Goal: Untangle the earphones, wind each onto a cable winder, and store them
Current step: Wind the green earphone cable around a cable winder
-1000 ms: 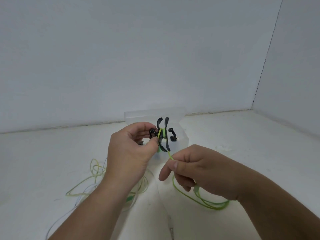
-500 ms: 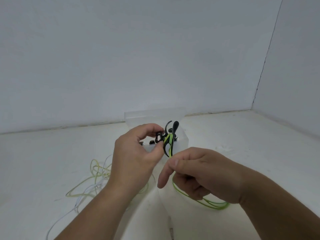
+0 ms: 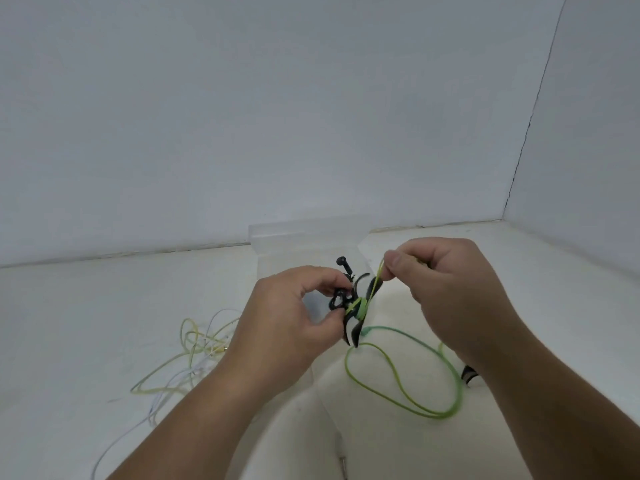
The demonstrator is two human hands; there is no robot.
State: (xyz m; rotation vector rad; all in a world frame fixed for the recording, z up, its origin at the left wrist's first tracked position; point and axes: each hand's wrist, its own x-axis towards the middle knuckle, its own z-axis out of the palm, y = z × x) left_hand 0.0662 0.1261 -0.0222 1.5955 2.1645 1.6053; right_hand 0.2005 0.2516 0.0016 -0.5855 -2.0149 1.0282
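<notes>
My left hand [image 3: 287,320] pinches a black cable winder [image 3: 356,306] with curved arms, held above the table. Green earphone cable [image 3: 360,306] is wrapped around its middle. My right hand [image 3: 446,289] pinches the same green cable just above and to the right of the winder, pulling it taut. The loose rest of the green cable [image 3: 415,386] lies in loops on the table below my right wrist. A black earbud [image 3: 341,261] sticks up behind the winder. A second tangle of pale yellow and white cable [image 3: 194,351] lies at the left.
A clear plastic box [image 3: 304,233] stands open behind my hands, near the back wall. A black-and-white piece [image 3: 469,374] lies beside my right forearm. A small metal plug [image 3: 343,464] lies at the bottom. White walls close the back and right.
My right hand has risen from below the winder to above and right of it, carrying the green cable up over the winder. The left hand has turned the winder.
</notes>
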